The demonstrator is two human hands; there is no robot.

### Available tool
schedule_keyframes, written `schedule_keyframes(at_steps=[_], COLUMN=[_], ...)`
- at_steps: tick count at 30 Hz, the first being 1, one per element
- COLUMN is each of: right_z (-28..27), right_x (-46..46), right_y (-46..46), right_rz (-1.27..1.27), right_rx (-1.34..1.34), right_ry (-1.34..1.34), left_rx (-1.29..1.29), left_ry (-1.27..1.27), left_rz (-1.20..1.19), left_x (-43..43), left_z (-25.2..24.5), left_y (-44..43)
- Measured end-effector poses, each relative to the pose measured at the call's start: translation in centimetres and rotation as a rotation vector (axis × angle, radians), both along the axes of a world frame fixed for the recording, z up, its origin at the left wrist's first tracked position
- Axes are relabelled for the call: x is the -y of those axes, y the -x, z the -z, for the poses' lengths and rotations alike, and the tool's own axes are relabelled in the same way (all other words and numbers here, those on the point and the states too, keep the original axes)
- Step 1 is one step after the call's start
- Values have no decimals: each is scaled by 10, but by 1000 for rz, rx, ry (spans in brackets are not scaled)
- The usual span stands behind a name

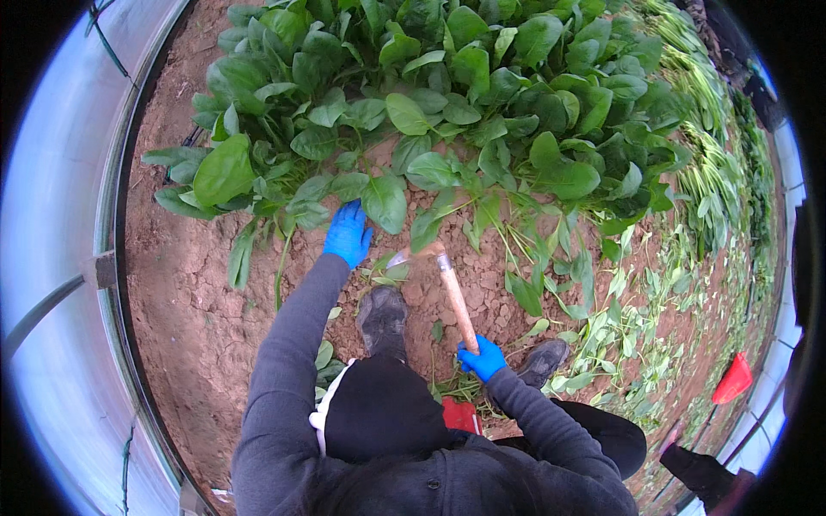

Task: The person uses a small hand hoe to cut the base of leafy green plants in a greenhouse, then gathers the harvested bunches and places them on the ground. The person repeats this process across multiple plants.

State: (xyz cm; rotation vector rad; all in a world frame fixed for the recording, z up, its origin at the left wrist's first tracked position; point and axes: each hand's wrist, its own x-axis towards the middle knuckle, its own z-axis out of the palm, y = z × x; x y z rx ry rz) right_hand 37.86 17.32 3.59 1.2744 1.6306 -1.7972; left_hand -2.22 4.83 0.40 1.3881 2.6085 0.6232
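Observation:
My left hand (348,233), in a blue glove, reaches to the near edge of a bed of leafy green plants (452,97) that look like spinach. Its fingertips go under the leaves, so whether they grip a stem is hidden. In my right hand (483,358), also gloved in blue, is the wooden handle of a sickle (457,300). The handle slants up and left from my fist. Its metal blade (399,258), partly soil-coloured, lies low over the cracked soil, just right of my left hand and beneath a drooping leaf.
Cut plants (700,187) lie in a row at the right. Loose leaves (635,342) litter the soil there. Plastic greenhouse sheeting (58,213) with a metal rail bounds the left. A red object (461,415) shows beneath me; another red object (734,379) lies far right, near a person's dark-clothed limb (700,474).

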Motion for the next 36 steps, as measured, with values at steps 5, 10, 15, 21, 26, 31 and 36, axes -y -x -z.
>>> schedule_keyframes(at_steps=[5,10,15,21,26,31,36], right_z=[9,1,-12,-15,-11,-14,-36], right_x=[8,17,10,-3,-8,-12,-18], right_y=[30,64,79,97,122,152,174], right_rz=[-65,107,158,108,101,184,192], right_rx=[-64,-131,-36,-90,-158,-154,-177], right_ry=[-125,-51,41,-145,-296,-220,-213], left_rx=[146,-20,-207,-154,-191,-52,34], left_ry=[341,-62,-212,-279,-97,494,86], left_rz=[109,-110,-374,-283,-321,-27,268], left_x=[-22,-36,-21,-9,-14,-17,-51], left_z=[14,14,4,8,-11,-3,33], left_y=[37,58,72,70,35,3,-6])
